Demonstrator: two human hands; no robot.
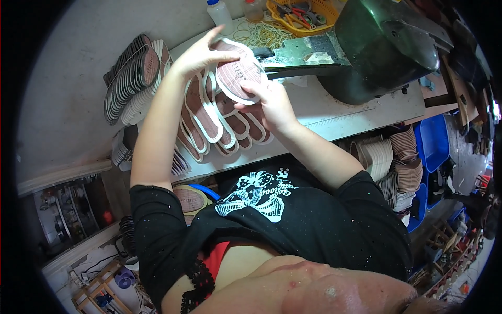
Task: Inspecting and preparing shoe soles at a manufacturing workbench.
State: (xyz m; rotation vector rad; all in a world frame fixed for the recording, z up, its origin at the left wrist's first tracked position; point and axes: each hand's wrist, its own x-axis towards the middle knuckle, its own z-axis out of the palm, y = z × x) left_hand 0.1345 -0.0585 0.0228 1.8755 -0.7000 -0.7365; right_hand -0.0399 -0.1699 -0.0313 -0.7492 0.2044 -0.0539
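A pinkish plaid insole (232, 73) with a white bound edge is held up between both hands, beside the green machine's arm (303, 55). My left hand (201, 56) grips its left side, with one digit lying across the face and another stretched out past the rim. At the lower right edge, my right hand (273, 104) pinches the insole, thumb on the face and fingers curled beneath. Just below it, several similar insoles (204, 115) with white edging overlap on the white table (334, 115).
Dark-edged insoles (128, 83) stand stacked at the left by the wall. A yellow basket (300, 26) of tools, a tangle of rubber bands (261, 34) and a blue-capped bottle (218, 13) sit at the back. Blue crates (434, 141) and stacked soles (374, 157) stand at the right.
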